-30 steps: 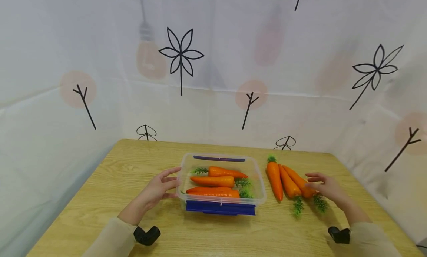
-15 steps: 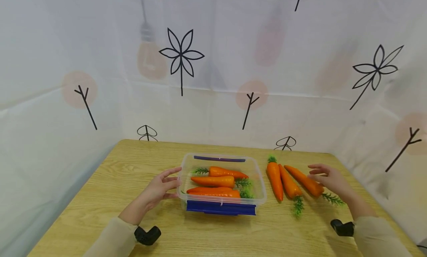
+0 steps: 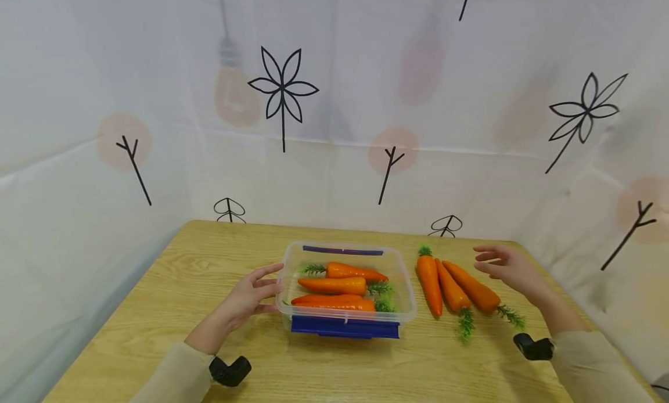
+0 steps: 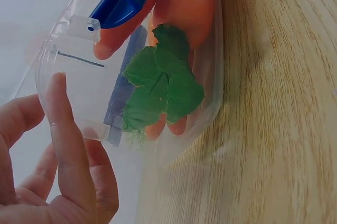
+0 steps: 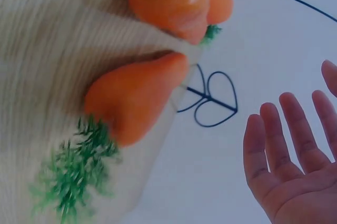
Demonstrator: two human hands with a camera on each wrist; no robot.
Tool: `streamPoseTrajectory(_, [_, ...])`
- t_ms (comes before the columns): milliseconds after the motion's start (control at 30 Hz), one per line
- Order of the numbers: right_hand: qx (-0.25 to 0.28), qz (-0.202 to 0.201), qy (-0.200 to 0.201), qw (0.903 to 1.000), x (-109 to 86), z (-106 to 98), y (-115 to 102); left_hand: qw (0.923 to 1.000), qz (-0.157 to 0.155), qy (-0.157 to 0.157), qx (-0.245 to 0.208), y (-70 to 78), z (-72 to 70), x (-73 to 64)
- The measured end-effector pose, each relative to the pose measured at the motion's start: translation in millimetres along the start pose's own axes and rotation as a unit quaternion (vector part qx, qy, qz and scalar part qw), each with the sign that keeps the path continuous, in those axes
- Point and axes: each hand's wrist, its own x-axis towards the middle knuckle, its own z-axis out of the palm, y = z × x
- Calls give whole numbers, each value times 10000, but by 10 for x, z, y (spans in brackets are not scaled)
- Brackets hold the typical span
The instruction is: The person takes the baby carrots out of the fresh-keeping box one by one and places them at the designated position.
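My left hand (image 3: pixel 251 295) rests its spread fingers against the left side of a clear plastic food container (image 3: pixel 345 315) with blue clips. Inside lie several orange carrots (image 3: pixel 334 285) with green tops. In the left wrist view, a fingertip is right at the container's corner, and broad green leaves (image 4: pixel 163 79) show through the wall. To the container's right, three more carrots fan out on the table: a left one (image 3: pixel 430 284), a middle one (image 3: pixel 453 290) and a right one (image 3: pixel 473 288). My right hand (image 3: pixel 507 269) hovers beside the right carrot, holding nothing, fingers extended in the right wrist view (image 5: pixel 295 166).
Everything stands on a wooden table (image 3: pixel 313 371). A white cloth (image 3: pixel 334 176) printed with flowers and twigs hangs behind it and at both sides. Each wrist carries a black camera mount (image 3: pixel 230 371).
My right hand has come off the right carrot and moved up and back. That carrot's leafy end has swung right, then slid slightly back. The left hand and container have stayed put.
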Motion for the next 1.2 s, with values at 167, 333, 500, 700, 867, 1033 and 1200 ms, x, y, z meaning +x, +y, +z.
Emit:
streamPoseTrajectory(167, [-117,-187,-88,9997,55,11,-137,10000,7,13,26,-5,2,-3])
streamPoseTrajectory(333, [-88,-244,-158,9995,113,45,-233,10000,33,-14,37,-13,-2,-3])
streamPoseTrajectory(500, [35,-210,-290,9994,160,89,-331,10000,26,-15,8,-18,-4,-3])
streamPoseTrajectory(700, [140,-215,-376,9990,220,148,-446,10000,36,-13,-16,-23,-8,-8])
streamPoseTrajectory(867, [233,-222,-379,9988,279,210,-516,10000,49,-36,-1,-18,-11,-5])
streamPoseTrajectory(1033, [284,-228,-406,9985,338,265,-585,10000,50,-38,3,-13,-10,-4])
streamPoseTrajectory(1200, [269,-260,-497,9981,394,315,-647,10000,50,-59,-1,-7,-4,-8])
